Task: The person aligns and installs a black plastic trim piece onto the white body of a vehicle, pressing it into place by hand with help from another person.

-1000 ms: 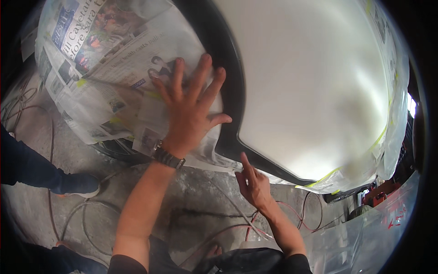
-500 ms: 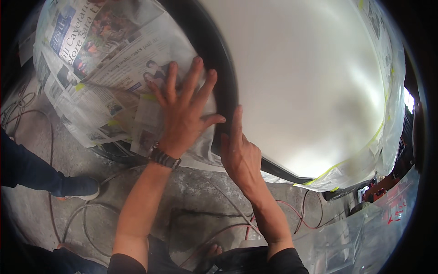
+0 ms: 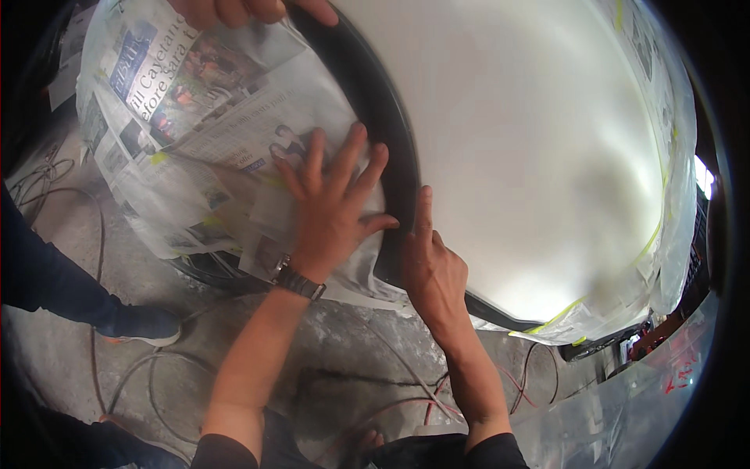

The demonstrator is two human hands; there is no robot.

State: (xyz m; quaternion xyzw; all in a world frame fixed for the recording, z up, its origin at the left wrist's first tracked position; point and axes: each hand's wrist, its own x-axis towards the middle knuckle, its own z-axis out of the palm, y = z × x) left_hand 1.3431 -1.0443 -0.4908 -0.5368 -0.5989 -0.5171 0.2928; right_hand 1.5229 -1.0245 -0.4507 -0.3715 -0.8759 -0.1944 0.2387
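My left hand [image 3: 332, 211] lies flat with its fingers spread on a newspaper sheet [image 3: 242, 117] that covers a rounded form. Its thumb reaches onto a curved black trim strip [image 3: 391, 133]. To the right of that strip stretches a smooth white panel [image 3: 523, 141], which looks like a vehicle body part. My right hand [image 3: 436, 273] rests at the border between strip and panel. Its index finger points straight along the edge, while the other fingers curl under and are partly hidden. Nothing held shows in either hand. Another person's hand [image 3: 234, 9] touches the strip's upper end.
Yellow-green tape [image 3: 555, 316] and clear plastic sheeting [image 3: 680, 250] edge the panel. A wheel [image 3: 211, 270] shows beneath the newspaper. Hoses [image 3: 148, 375] wind over the concrete floor [image 3: 336, 344]. Another person's leg and shoe [image 3: 144, 322] stand at the left.
The whole view has shifted, so the scene sits lower and further right. The other person's hand has come further into view at the top. My right index finger has slid slightly forward along the edge.
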